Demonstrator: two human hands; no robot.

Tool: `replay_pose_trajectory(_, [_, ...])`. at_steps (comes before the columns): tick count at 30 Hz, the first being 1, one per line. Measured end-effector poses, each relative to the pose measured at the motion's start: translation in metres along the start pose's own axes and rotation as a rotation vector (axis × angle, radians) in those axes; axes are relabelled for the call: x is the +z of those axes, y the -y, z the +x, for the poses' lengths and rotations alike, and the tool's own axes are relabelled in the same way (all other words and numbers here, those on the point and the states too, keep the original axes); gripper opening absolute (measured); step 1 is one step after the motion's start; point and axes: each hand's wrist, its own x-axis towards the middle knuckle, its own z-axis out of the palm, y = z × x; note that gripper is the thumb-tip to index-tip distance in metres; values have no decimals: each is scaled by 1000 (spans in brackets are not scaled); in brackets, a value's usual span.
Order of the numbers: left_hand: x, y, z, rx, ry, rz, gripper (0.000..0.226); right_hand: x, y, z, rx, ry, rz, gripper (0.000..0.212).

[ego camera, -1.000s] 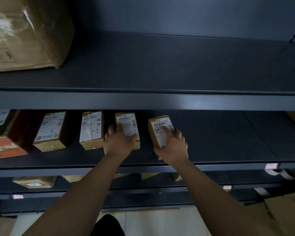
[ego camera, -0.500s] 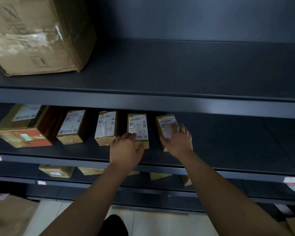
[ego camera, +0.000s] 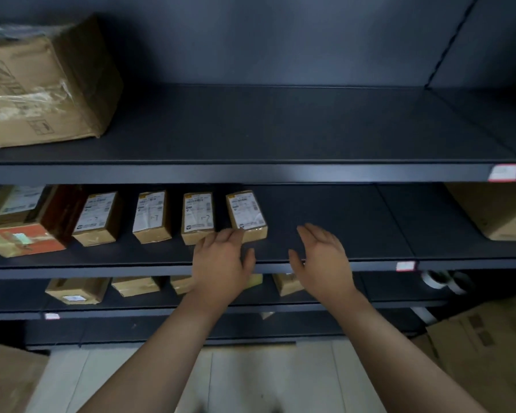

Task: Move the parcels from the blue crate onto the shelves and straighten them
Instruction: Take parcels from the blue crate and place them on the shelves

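Parcels [ego camera: 197, 217], four small brown ones with white labels, lie in a row on the middle shelf [ego camera: 102, 271], each apart from the next. The rightmost parcel [ego camera: 246, 214] is a little turned against the others. The left hand [ego camera: 221, 263] is released, its fingers straight; its fingertips [ego camera: 231, 233] seem to touch the front edge of this parcel, but blur makes it uncertain. The right hand [ego camera: 322, 257] is also released and holds nothing, over the shelf just right of the row.

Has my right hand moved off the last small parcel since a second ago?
Yes. The right hand left the rightmost parcel, now apart to its right.
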Motion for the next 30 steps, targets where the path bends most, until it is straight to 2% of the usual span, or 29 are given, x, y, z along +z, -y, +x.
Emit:
replay_pose_trajectory(7, [-12,-36,-45,221,59,-63,48,-47,1,-93,189,-129,-54,49])
replay_pose_trajectory(16, [-15,-85,-150,566,197,-169,42,-91,26,-271,614,-159,-116,48])
replay_pose_trajectory(22, [-17,-145,-238,821,344,-220,46,-127,31,-400,924,-156,-141,52])
replay_pose_trajectory(30, [-10,-260,-380,1133,447,-243,42,-180,20,-583,1252,-258,-158,54])
